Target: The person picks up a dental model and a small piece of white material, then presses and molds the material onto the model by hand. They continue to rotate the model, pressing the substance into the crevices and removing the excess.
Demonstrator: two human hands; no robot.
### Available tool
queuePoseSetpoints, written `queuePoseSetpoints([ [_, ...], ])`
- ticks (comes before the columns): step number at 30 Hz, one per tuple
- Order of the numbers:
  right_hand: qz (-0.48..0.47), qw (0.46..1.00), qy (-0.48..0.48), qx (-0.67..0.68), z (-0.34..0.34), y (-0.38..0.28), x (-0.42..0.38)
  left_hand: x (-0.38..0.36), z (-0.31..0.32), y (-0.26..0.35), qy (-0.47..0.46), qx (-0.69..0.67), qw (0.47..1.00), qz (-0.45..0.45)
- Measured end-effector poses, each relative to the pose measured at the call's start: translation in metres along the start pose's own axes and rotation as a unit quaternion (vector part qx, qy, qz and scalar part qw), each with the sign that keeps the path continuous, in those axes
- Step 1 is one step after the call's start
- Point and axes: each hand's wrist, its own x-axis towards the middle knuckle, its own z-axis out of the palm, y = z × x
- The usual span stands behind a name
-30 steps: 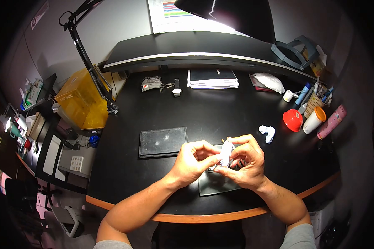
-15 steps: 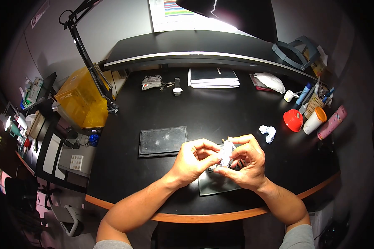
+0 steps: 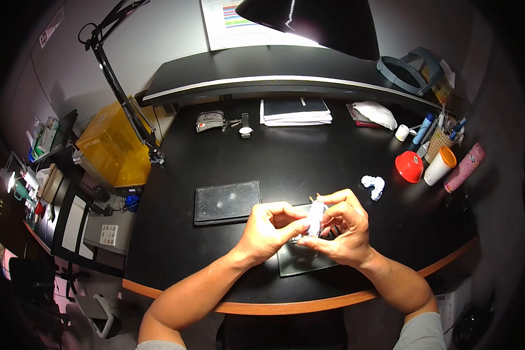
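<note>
Between my two hands is a small white piece that looks like a dental model (image 3: 315, 219), overexposed under the lamp, so its detail is lost. My left hand (image 3: 269, 228) pinches its left side with thumb and fingertips. On the other side, my right hand (image 3: 347, 227) curls its fingers and thumb around the right edge. Below the hands lies a dark glassy slab (image 3: 300, 263), partly covered by them. A second white, curved piece, shaped like a dental arch (image 3: 373, 187), rests on the desk beyond my right hand. To the left lies a black rectangular pad (image 3: 227, 202) with pale smudges.
At the right stand a red bowl (image 3: 409, 167), a white cup with orange lid (image 3: 440, 165), a pink bottle (image 3: 465, 167) and a pen holder (image 3: 439, 144). Papers (image 3: 296, 112) and a watch (image 3: 245, 129) lie farther back. A lamp shade (image 3: 315, 26) hangs overhead.
The view has shifted slightly. Both hands keep hold of the white piece, which has turned a little between the fingers; the things on the desk stay put.
</note>
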Motion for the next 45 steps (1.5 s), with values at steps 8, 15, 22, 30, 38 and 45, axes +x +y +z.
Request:
queuePoseSetpoints([
  [8,-0.009,1.000,0.006,0.009,0.000,0.001,0.001,0.001,0.000,0.001,0.004,0.002,1.000,0.009],
  [15,-0.011,1.000,0.009,0.012,0.000,0.000,0.001,0.001,-0.001,-0.004,0.003,-0.013,1.000,0.017],
  [22,-0.022,1.000,0.009,0.014,-0.002,-0.001,0.003,-0.003,0.005,0.004,0.010,0.000,1.000,0.019],
  [30,-0.015,0.999,0.014,0.029,0.000,0.001,0.003,-0.004,0.006,0.004,0.017,0.030,0.999,0.013],
  [38,0.014,0.997,-0.007,0.080,-0.005,-0.003,0.004,-0.004,0.005,0.007,0.021,0.012,0.999,0.038],
  [45,0.287,0.885,-0.056,0.362,-0.011,0.010,0.002,-0.001,0.005,0.009,0.097,0.325,0.906,0.252],
])
